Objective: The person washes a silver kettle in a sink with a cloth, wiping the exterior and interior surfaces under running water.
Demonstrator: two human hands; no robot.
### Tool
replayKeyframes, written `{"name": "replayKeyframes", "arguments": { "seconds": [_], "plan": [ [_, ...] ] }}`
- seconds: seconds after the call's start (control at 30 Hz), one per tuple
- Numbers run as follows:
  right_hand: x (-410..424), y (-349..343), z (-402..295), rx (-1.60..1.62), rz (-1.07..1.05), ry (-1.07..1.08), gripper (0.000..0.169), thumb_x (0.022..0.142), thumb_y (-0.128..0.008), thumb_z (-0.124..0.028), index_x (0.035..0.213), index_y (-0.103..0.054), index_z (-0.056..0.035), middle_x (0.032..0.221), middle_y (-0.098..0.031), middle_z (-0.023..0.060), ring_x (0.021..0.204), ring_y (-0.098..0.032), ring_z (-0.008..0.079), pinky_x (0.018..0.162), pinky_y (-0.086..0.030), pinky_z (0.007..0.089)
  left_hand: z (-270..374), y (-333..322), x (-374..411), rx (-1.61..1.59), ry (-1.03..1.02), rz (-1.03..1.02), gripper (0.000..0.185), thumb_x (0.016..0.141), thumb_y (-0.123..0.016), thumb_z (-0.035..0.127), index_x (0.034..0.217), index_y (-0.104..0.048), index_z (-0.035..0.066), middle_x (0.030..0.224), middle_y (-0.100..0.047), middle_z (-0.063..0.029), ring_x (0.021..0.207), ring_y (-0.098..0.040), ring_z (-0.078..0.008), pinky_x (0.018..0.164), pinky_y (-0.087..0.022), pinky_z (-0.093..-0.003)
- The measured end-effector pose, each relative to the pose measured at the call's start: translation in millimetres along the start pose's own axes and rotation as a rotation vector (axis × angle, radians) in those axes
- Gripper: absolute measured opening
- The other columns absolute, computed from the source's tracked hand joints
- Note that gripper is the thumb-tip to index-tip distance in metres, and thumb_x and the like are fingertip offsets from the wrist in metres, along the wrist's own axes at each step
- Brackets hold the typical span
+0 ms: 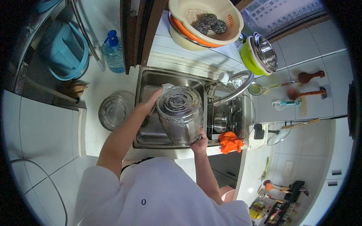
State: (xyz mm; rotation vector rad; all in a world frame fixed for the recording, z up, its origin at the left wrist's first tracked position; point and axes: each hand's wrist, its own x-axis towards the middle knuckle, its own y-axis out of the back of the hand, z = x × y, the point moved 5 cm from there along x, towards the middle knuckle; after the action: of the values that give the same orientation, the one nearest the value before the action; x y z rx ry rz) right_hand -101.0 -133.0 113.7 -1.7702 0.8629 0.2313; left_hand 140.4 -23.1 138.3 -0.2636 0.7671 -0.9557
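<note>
A large see-through jar (181, 118) is tilted over the stainless steel sink (145, 82), its round ringed end towards me. Its wall looks wet. My left hand (152, 100) grips it at the upper left, beside a clear protruding part. At the lower right, my right hand (200, 143) holds the other end, with some fingers hidden behind the jar. On the counter left of the sink lies a round, shallow, see-through piece (114, 112), perhaps a lid, partly behind my left forearm.
A curved faucet (234, 89) stands right of the jar. Beyond it are a dish rack (210, 113) with a small metal pot (220, 123) and an orange cloth (230, 142). Stacked basins (181, 10) hold steel-wool scrubbers (209, 22). A water jug (113, 53) and blue bucket (84, 53) stand left.
</note>
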Motion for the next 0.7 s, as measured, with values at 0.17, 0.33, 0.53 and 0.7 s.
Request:
{"name": "replayKeyframes", "arguments": {
  "seconds": [0.17,0.33,0.53,0.7],
  "plan": [
    [-5,0,-6,0.055,0.023,0.055,0.038,0.081,-0.051,-0.022,0.116,-0.050,-0.0069,0.116,-0.053,0.0071,0.107,-0.050,0.0258,0.094,-0.037,0.0416,18,-9,12,0.197,-0.160,-0.187,0.048,0.085,-0.050,0.026,0.128,-0.040,0.009,0.120,-0.049,-0.0048,0.110,-0.045,-0.0169,0.092,-0.036,-0.0302],
    [-17,-6,-16,-0.047,-0.015,-0.013,0.038,0.080,-0.054,-0.023,0.113,-0.051,-0.0042,0.113,-0.055,0.0088,0.105,-0.051,0.0263,0.093,-0.037,0.0422,30,-19,13,0.241,-0.332,-0.217,0.037,0.081,-0.052,0.006,0.118,-0.050,0.005,0.111,-0.055,-0.0040,0.102,-0.049,-0.0130,0.088,-0.038,-0.0262],
    [-13,7,-25,-0.115,-0.024,-0.012,0.040,0.077,-0.054,-0.021,0.111,-0.051,-0.0004,0.110,-0.055,0.0119,0.103,-0.051,0.0278,0.091,-0.040,0.0435,38,-36,20,0.584,-0.456,-0.351,0.029,0.079,-0.049,-0.002,0.107,-0.055,0.002,0.099,-0.057,-0.0037,0.094,-0.052,-0.0114,0.080,-0.042,-0.0249],
    [-16,5,-29,-0.148,-0.011,0.020,0.037,0.080,-0.055,-0.025,0.109,-0.052,-0.0008,0.110,-0.056,0.0109,0.103,-0.052,0.0274,0.093,-0.038,0.0441,38,-73,6,0.781,-0.656,-0.427,0.028,0.076,-0.055,0.002,0.104,-0.053,0.006,0.100,-0.054,-0.0070,0.097,-0.050,-0.0160,0.082,-0.041,-0.0286]
  ]
}}
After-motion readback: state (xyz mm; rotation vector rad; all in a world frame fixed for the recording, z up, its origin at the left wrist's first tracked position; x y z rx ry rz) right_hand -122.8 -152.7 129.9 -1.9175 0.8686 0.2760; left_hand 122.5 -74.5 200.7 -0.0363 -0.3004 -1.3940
